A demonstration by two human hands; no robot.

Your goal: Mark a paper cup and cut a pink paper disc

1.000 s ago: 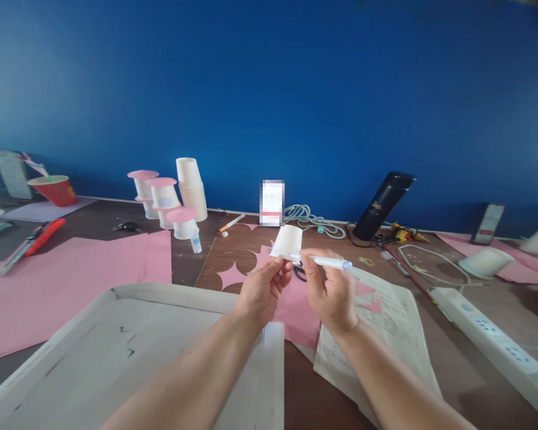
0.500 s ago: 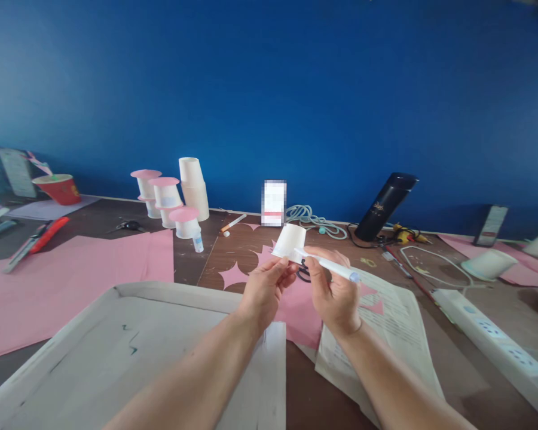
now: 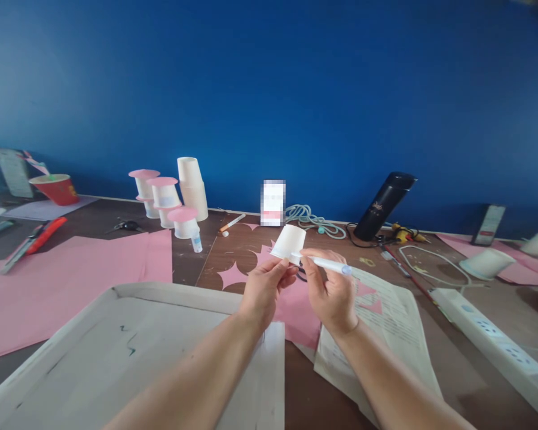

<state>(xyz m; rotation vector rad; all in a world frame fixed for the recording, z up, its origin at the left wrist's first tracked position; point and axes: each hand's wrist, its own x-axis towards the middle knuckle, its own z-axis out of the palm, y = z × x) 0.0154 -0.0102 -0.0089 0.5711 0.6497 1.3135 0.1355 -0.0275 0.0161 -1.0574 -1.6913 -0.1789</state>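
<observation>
My left hand [image 3: 265, 289] pinches a white paper cup [image 3: 290, 241] near its rim, thumb on top. The cup is tilted, its base pointing up and away from me. A slim white pen-shaped tube [image 3: 327, 263] with a pale blue end lies in the closed fingers of my right hand [image 3: 334, 292]. The tube's tip is at the cup's rim; whether it touches I cannot tell. Beneath my hands lie pink paper [image 3: 298, 310] with curved cut-outs and a pair of dark-handled scissors, mostly hidden.
White cups with pink discs [image 3: 165, 194] and a cup stack [image 3: 192, 191] stand at the back left. A box lid [image 3: 174, 352] fills the front left. Further right are a black flask [image 3: 383, 206], printed paper [image 3: 394, 328] and a power strip [image 3: 488, 331]. A utility knife [image 3: 33, 243] lies left.
The white tube and my right hand have shifted slightly left along the cup's rim. My left hand keeps its hold on the cup.
</observation>
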